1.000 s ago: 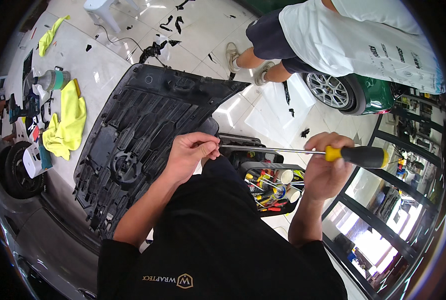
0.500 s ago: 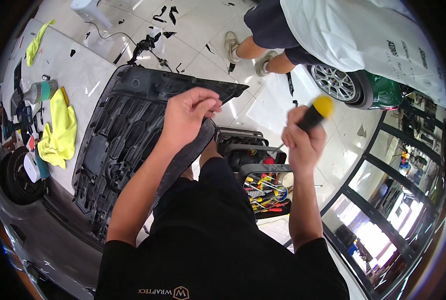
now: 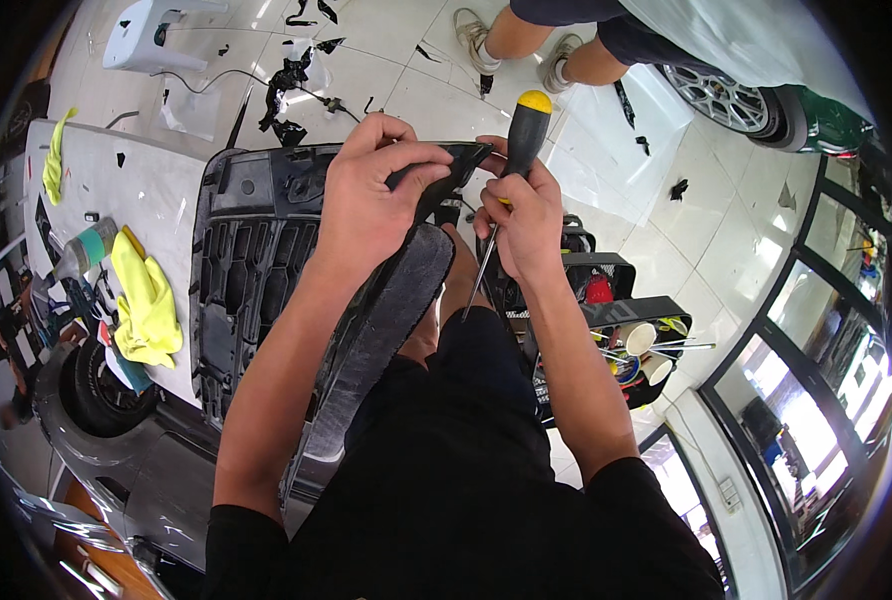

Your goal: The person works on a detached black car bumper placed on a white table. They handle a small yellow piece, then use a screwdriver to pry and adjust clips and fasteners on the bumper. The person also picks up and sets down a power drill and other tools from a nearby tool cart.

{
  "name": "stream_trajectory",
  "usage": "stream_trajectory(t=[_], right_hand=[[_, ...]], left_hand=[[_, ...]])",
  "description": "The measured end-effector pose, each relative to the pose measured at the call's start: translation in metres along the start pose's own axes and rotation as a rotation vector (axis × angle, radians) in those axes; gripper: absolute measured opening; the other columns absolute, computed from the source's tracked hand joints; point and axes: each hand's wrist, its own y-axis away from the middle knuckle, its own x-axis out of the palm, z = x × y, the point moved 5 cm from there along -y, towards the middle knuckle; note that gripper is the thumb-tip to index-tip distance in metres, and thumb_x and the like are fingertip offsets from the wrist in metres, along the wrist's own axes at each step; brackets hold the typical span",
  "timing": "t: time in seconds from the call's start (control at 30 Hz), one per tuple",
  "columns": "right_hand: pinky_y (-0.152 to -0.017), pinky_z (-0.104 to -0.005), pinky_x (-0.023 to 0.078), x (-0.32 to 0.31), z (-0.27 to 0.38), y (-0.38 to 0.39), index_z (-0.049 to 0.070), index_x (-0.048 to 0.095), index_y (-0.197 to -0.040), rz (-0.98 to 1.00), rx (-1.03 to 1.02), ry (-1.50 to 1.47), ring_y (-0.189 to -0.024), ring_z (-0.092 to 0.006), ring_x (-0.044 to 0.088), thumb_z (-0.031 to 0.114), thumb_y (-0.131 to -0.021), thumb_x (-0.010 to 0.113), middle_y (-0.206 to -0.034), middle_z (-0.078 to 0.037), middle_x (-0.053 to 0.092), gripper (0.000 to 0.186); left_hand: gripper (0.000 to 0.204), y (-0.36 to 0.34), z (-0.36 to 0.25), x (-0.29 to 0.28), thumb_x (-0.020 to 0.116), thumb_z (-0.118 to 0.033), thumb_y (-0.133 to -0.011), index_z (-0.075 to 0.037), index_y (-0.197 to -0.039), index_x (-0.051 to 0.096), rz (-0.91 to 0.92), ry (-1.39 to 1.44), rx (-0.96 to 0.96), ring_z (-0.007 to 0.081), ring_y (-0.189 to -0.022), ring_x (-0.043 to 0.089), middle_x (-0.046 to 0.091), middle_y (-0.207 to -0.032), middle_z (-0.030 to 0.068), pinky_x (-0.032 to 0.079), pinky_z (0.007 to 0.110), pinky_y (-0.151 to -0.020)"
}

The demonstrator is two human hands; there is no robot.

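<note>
My right hand (image 3: 522, 222) grips a screwdriver with a black and yellow handle (image 3: 528, 135). The long metal shaft points down toward my legs, and some of this hand's fingers reach the narrow tip of a black car grille panel (image 3: 266, 195). My left hand (image 3: 374, 195) is over the panel's far edge, thumb and fingers pinched together. Whatever lies between those fingertips is too dark to make out. The panel shows a ribbed, honeycomb-like face and leans beside my legs, partly covered by my left forearm.
A tool caddy (image 3: 621, 312) with several tools stands right of my legs. On the left, a pale table (image 3: 166, 170) bears a yellow cloth (image 3: 146, 310) and a spray bottle (image 3: 84, 250). Black scraps (image 3: 288, 80) litter the tiled floor. Another person's legs (image 3: 536, 45) are ahead, near a green car.
My right hand has brought the screwdriver left and forward to the panel's tip, beside my left hand. The left hand has moved slightly forward. The view has shifted.
</note>
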Motion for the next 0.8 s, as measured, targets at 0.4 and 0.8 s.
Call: stream_trajectory(t=[0.4,0.8], right_hand=[[-0.045,-0.0283,0.052,0.001,-0.005,-0.005,-0.006,0.064,-0.128,0.036,-0.001,0.004,-0.057,-0.0062,0.045,-0.003,-0.082,0.052,-0.110,-0.010,0.061,0.048],[-0.048,-0.0280,0.053,0.003,-0.010,-0.006,-0.006,0.063,-0.130,0.061,0.019,-0.011,-0.059,-0.0067,0.046,-0.002,-0.083,0.051,-0.113,-0.010,0.060,0.049]], left_hand=[[0.016,-0.007,0.004,0.007,0.080,-0.001,-0.083,-0.007,-0.099,0.080,0.035,-0.062,0.071,0.0243,-0.084,0.065,0.063,-0.097,0.0068,0.053,0.034,-0.075],[0.015,-0.006,0.001,0.014,0.079,-0.003,-0.086,-0.005,-0.099,0.071,0.006,-0.187,0.206,0.0274,-0.087,0.068,0.062,-0.104,0.0074,0.056,0.038,-0.073]])
